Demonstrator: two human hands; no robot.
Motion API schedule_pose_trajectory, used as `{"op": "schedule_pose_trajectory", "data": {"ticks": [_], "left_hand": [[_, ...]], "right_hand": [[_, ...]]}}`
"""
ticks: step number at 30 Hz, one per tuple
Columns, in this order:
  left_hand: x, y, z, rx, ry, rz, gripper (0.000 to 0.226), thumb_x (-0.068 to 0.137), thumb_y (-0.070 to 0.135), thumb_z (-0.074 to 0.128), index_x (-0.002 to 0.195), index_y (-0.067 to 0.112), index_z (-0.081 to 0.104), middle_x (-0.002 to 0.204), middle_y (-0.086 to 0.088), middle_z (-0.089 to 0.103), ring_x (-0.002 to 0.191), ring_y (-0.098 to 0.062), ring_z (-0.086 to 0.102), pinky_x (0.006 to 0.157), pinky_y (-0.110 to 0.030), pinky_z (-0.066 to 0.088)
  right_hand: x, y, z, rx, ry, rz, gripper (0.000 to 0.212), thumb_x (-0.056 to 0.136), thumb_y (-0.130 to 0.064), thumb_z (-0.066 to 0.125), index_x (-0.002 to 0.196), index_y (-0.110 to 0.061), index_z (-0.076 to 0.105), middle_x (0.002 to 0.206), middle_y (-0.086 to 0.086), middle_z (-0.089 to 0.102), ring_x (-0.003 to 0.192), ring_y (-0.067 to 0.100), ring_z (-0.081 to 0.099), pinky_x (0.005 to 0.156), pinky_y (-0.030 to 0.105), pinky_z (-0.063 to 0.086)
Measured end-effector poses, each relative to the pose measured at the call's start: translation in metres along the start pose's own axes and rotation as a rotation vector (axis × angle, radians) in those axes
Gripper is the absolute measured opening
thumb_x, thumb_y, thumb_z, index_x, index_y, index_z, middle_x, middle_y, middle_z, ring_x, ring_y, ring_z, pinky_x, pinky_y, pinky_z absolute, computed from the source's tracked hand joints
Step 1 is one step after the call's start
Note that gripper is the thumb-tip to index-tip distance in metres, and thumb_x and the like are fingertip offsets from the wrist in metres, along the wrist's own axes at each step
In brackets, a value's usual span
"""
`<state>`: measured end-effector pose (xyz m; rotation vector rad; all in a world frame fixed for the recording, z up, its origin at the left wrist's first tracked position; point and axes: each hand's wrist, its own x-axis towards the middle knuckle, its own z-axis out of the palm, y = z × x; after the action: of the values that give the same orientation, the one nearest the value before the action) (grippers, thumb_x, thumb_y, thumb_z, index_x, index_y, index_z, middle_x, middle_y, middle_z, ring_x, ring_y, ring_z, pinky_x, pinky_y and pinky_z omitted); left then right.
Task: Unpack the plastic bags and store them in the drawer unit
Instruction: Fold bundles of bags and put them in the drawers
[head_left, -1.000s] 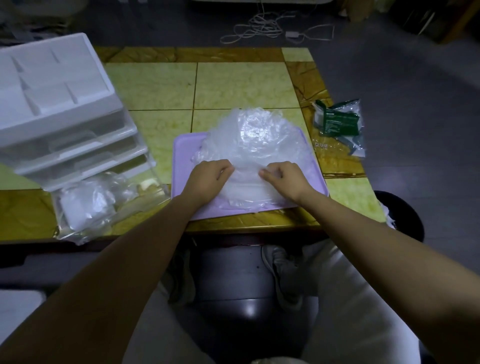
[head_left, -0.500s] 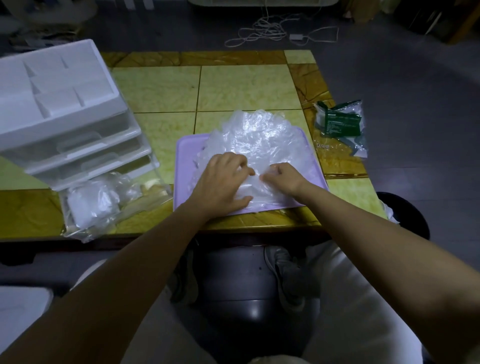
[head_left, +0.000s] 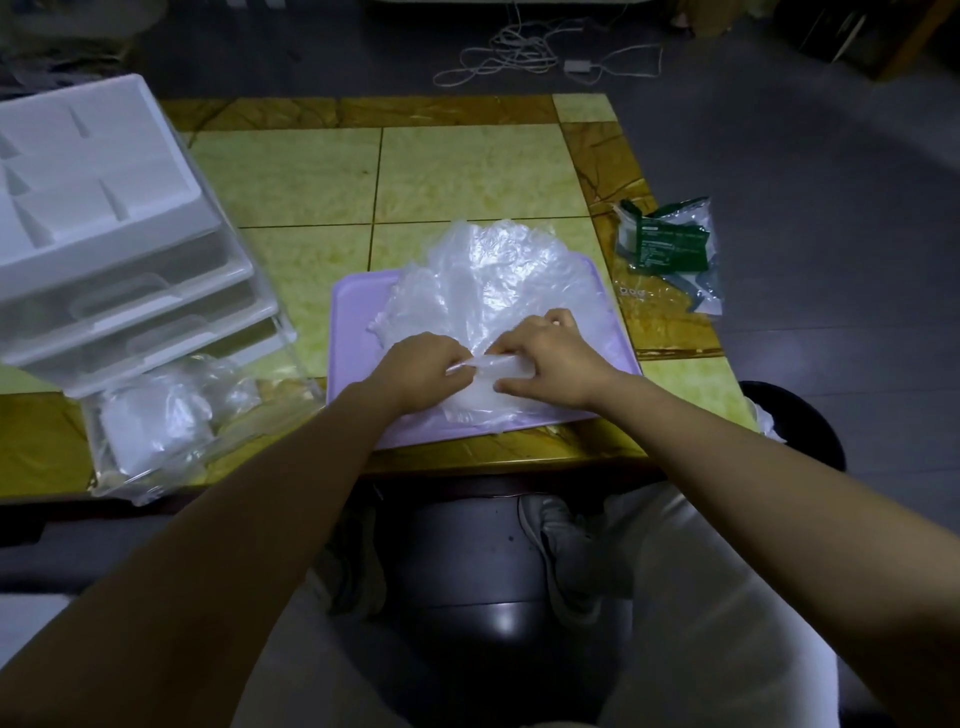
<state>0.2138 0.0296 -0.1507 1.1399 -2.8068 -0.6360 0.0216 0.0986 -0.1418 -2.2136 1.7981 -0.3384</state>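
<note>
left hand (head_left: 421, 370) and right hand (head_left: 546, 358) each pinch a rolled fold at the near edge of the bags (head_left: 493, 275). a second ago they lay apart on the pile. the bags are on the tray (head_left: 353, 322), right of the drawer unit (head_left: 104, 249). bundling looks begun, storing not yet.

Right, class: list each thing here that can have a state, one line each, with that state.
plastic bags: crumpled heap on the purple tray
left hand: pinches the heap's near edge
right hand: grips the same bunched edge
drawer unit: upright; drawers seemingly pushed in
clear packet: lying before the drawer unit
green packet: lying at the table's right edge
</note>
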Motion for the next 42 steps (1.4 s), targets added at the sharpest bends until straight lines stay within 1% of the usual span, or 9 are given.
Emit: {"op": "schedule_pose_trajectory", "data": {"ticks": [3, 7, 14, 20, 23, 27, 33, 38, 42], "left_hand": [[0.002, -0.006, -0.004, -0.085, 0.004, -0.030, 0.035, 0.095, 0.037, 0.050, 0.076, 0.011, 0.063, 0.075, -0.007, 0.062, 0.074, -0.025, 0.056, 0.062, -0.032, 0.034], [0.002, -0.015, -0.004, -0.133, 0.147, -0.138, 0.045, 0.078, 0.055, 0.063, 0.110, 0.024, 0.065, 0.109, 0.006, 0.069, 0.101, -0.015, 0.061, 0.081, -0.032, 0.045], [-0.016, -0.005, -0.013, -0.177, 0.866, -0.415, 0.041, 0.074, 0.041, 0.069, 0.098, 0.010, 0.056, 0.101, -0.006, 0.054, 0.092, -0.023, 0.053, 0.081, -0.033, 0.040], [-0.005, 0.022, -0.013, -1.167, 0.099, -0.766, 0.057, 0.082, 0.055, 0.063, 0.092, -0.001, 0.065, 0.087, -0.017, 0.071, 0.062, -0.025, 0.066, 0.060, -0.028, 0.057], [0.003, 0.022, -0.005, -1.514, 0.148, -0.767, 0.053, 0.083, 0.044, 0.068, 0.114, 0.002, 0.061, 0.108, -0.017, 0.070, 0.089, -0.025, 0.070, 0.085, -0.036, 0.057], [0.005, 0.026, -0.005, -1.757, 0.255, -0.761, 0.040, 0.089, 0.028, 0.066, 0.120, 0.006, 0.057, 0.106, -0.011, 0.069, 0.092, -0.021, 0.068, 0.082, -0.033, 0.056], [-0.003, 0.031, -0.003, -1.693, 0.498, -0.851, 0.042, 0.088, 0.016, 0.066, 0.126, 0.001, 0.054, 0.111, -0.016, 0.066, 0.091, -0.028, 0.066, 0.079, -0.039, 0.056], [-0.019, 0.026, -0.011, -1.402, 0.691, -0.864, 0.040, 0.087, 0.019, 0.066, 0.124, 0.008, 0.056, 0.114, -0.013, 0.066, 0.096, -0.029, 0.064, 0.087, -0.040, 0.054], [-0.032, 0.026, -0.021, -1.294, 0.760, -0.804, 0.044, 0.086, 0.016, 0.065, 0.128, 0.007, 0.055, 0.111, -0.009, 0.068, 0.099, -0.026, 0.065, 0.090, -0.036, 0.053]], "right_hand": [[0.005, -0.003, 0.003, -0.010, -0.043, 0.107, 0.025, 0.096, -0.036, 0.049, 0.107, -0.018, 0.063, 0.066, -0.006, 0.049, 0.085, 0.026, 0.053, 0.091, 0.035, 0.025], [0.018, -0.001, 0.005, 0.177, -0.085, 0.196, 0.022, 0.095, -0.029, 0.051, 0.091, -0.011, 0.063, 0.079, 0.001, 0.054, 0.080, 0.024, 0.052, 0.074, 0.033, 0.033], [0.033, 0.002, 0.006, 0.783, -0.014, 0.515, 0.022, 0.093, -0.018, 0.052, 0.071, -0.014, 0.051, 0.064, -0.001, 0.045, 0.057, 0.014, 0.040, 0.057, 0.027, 0.031], [0.034, -0.015, 0.006, 1.092, 0.031, 0.674, 0.006, 0.093, -0.012, 0.055, 0.092, -0.009, 0.060, 0.085, 0.008, 0.062, 0.074, 0.021, 0.058, 0.063, 0.028, 0.047], [0.031, -0.024, 0.003, 1.202, 0.026, 0.701, 0.007, 0.094, -0.009, 0.054, 0.090, -0.009, 0.060, 0.089, 0.009, 0.065, 0.076, 0.019, 0.060, 0.065, 0.026, 0.050], [0.024, -0.037, -0.003, 1.273, -0.003, 0.691, 0.012, 0.094, -0.008, 0.055, 0.083, -0.013, 0.059, 0.083, 0.006, 0.064, 0.073, 0.018, 0.061, 0.066, 0.027, 0.051], [0.012, -0.049, -0.009, 1.215, -0.057, 0.635, 0.021, 0.089, -0.020, 0.065, 0.106, -0.011, 0.057, 0.092, 0.006, 0.065, 0.072, 0.016, 0.062, 0.055, 0.024, 0.048], [0.004, -0.054, -0.014, 0.982, 0.386, 0.518, 0.031, 0.083, -0.025, 0.072, 0.107, -0.017, 0.054, 0.079, 0.000, 0.053, 0.069, 0.012, 0.052, 0.065, 0.022, 0.042], [-0.005, -0.072, -0.033, 1.078, -0.048, 0.429, 0.020, 0.092, -0.024, 0.059, 0.089, -0.006, 0.067, 0.070, 0.007, 0.068, 0.053, 0.013, 0.060, 0.054, 0.022, 0.044]]}}
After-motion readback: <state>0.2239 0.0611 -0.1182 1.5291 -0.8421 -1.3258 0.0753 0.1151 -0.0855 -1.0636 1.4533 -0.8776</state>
